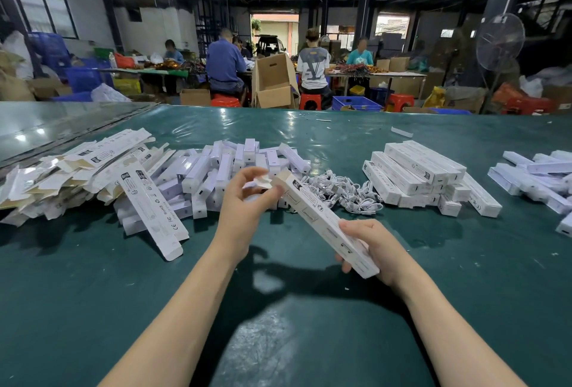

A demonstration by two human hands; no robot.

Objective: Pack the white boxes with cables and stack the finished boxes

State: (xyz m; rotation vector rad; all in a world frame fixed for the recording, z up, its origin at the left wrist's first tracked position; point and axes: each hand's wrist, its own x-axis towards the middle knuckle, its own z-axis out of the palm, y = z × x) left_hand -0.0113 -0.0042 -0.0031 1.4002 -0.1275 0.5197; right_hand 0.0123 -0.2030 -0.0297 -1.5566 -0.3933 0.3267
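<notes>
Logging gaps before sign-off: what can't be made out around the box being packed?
Head view:
- White box contents: hidden by its own walls.
- White piece pinched by the left hand: flap or cable, blurred and half covered by fingers.
- Right hand fingers: mostly behind the box.
- Box pile at right: cut by the frame edge.

Arms of the person, seen from above. Left forearm (pixel 185 293) and right forearm (pixel 433 309): both bare along all the length that shows, slender and smooth, narrowing toward the wrist. Left hand (pixel 244 200) and right hand (pixel 371 247): bare, with slim fingers; the right thumbnail is short and plain. The upper arms and whatever is worn there lie outside the picture.
</notes>
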